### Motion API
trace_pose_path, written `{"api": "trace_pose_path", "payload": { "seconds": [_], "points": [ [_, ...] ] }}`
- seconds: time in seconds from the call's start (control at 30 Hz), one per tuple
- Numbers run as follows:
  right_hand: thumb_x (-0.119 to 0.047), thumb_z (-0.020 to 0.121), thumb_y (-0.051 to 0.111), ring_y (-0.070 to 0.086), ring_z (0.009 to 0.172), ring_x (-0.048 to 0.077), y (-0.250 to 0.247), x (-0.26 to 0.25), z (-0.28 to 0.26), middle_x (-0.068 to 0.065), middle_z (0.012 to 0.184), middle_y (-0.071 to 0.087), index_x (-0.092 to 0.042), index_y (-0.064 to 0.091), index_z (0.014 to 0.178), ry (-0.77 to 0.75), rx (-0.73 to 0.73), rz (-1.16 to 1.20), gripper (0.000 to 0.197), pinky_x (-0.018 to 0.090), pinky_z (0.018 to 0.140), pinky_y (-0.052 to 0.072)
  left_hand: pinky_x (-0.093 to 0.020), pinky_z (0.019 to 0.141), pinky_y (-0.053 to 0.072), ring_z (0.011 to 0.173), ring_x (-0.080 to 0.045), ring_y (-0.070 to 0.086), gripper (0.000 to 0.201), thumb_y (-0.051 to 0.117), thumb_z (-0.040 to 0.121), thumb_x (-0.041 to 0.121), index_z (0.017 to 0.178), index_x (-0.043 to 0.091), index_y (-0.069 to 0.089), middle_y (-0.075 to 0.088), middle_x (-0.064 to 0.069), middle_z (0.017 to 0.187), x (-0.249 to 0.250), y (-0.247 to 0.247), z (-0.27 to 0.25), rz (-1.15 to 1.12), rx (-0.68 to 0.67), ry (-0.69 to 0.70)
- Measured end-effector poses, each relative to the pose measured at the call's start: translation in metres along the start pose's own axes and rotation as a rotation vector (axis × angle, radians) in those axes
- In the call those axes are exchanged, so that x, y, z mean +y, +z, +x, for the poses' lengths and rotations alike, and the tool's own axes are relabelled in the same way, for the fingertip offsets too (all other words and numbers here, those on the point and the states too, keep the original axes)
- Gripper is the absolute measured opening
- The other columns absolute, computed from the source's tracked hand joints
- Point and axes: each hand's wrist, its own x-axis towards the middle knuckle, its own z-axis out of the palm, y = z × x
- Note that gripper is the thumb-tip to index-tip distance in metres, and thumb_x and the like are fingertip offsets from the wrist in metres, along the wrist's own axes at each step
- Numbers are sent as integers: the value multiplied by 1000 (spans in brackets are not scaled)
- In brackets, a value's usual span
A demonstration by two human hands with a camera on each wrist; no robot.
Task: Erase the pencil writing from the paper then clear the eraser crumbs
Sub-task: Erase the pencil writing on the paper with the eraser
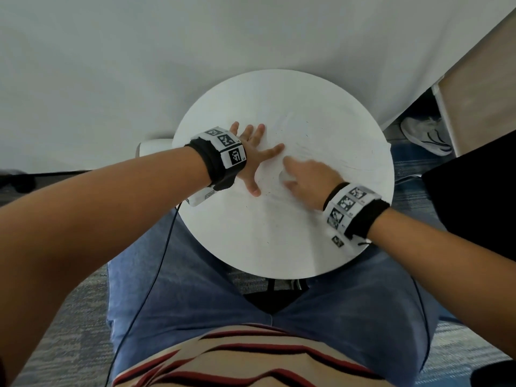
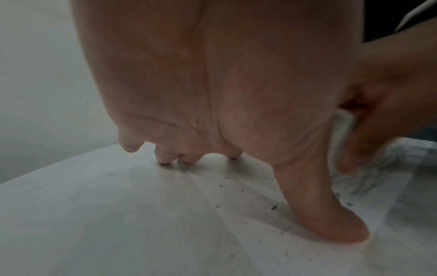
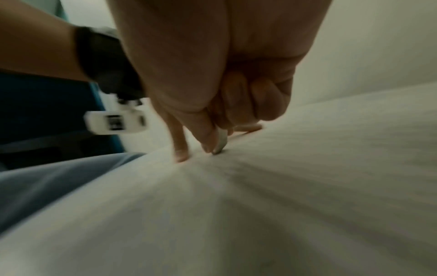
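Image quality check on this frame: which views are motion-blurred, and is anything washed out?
Head view: mostly sharp, but the right hand is smeared, and white paper on the white table leaves its edges barely visible. Right wrist view: heavy streaking across the paper, eraser soft. Left wrist view: dim, left hand fairly clear, eraser crumbs legible.

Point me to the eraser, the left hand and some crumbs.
eraser [image 3: 221, 141]: right wrist view, its tip on the paper.
left hand [image 1: 252, 155]: head view, back of the hand.
crumbs [image 2: 274, 207]: left wrist view, one dark speck.
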Motion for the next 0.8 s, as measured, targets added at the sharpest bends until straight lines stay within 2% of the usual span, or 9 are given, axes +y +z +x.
{"api": "trace_pose_path", "payload": {
  "seconds": [0.1, 0.2, 0.27, 0.37, 0.43, 0.5, 0.6, 0.73, 0.8],
  "points": [
    [-40, 99, 45, 56, 79, 25, 8, -15, -10, 3, 92, 58, -20, 44, 115, -108, -149, 31, 26, 33, 64, 43, -64, 119, -11, 152, -39, -22, 135, 73, 69, 77, 154, 43, -25, -31, -19, 162, 1, 0, 0, 16, 16, 23],
    [-45, 93, 54, 59, 84, 24, -1, 0, 4, 2, 94, 61, -25, 53, 102, -15, -50, 113, 22, 38, 75, 51, -58, 122, -9, 152, -36, -24, 135, 77, 70, 71, 158, 37, -20, -28, -15, 164, -4, -3, 0, 35, 41, 60],
    [-40, 93, 56, 59, 85, 23, -2, 9, 8, 2, 97, 62, -22, 58, 103, 9, 34, 133, 21, 36, 75, 49, -55, 125, -1, 153, -35, -20, 135, 82, 71, 61, 159, 34, -17, -27, -13, 165, -7, -7, 1, 15, 26, 93],
    [-34, 95, 54, 60, 85, 22, 6, 5, 1, 1, 99, 63, -19, 58, 109, -26, 23, 193, 21, 36, 75, 50, -61, 123, 13, 154, -35, -17, 135, 83, 72, 57, 160, 32, -16, -29, -8, 165, -7, -9, 3, -81, -12, 108],
    [-36, 95, 53, 61, 85, 23, 9, 2, 0, -1, 97, 63, -20, 54, 113, -55, -4, 215, 23, 38, 75, 51, -60, 123, 15, 153, -36, -18, 134, 82, 73, 58, 160, 31, -15, -30, -8, 164, -5, -6, 3, -99, -3, 106],
    [-38, 96, 53, 59, 82, 22, 5, 3, 6, -3, 92, 60, -19, 52, 115, -22, 53, 194, 27, 34, 71, 48, -56, 124, 11, 153, -36, -17, 134, 83, 73, 57, 161, 29, -14, -29, -10, 164, -2, -4, 2, -87, 20, 107],
    [-35, 97, 50, 60, 83, 25, 0, 2, 11, 4, 96, 63, -16, 50, 121, 37, 174, 116, 30, 30, 67, 41, -56, 124, 1, 154, -34, -17, 134, 82, 72, 59, 161, 30, -14, -29, -10, 165, -2, -4, 2, -78, 18, 93],
    [-35, 97, 47, 63, 82, 25, 12, -20, -4, 2, 92, 64, -19, 54, 110, -146, -17, 94, 22, 32, 65, 47, -60, 123, -2, 154, -34, -17, 135, 80, 72, 65, 159, 32, -18, -31, -9, 164, -1, -5, 3, -34, 4, 86],
    [-40, 97, 46, 62, 82, 23, 5, -10, 3, 0, 90, 63, -21, 58, 108, -93, -7, 123, 25, 34, 69, 49, -62, 122, -3, 154, -34, -19, 137, 80, 71, 66, 159, 32, -20, -33, -9, 163, -1, -4, 4, -29, -7, 88]
  ]
}}
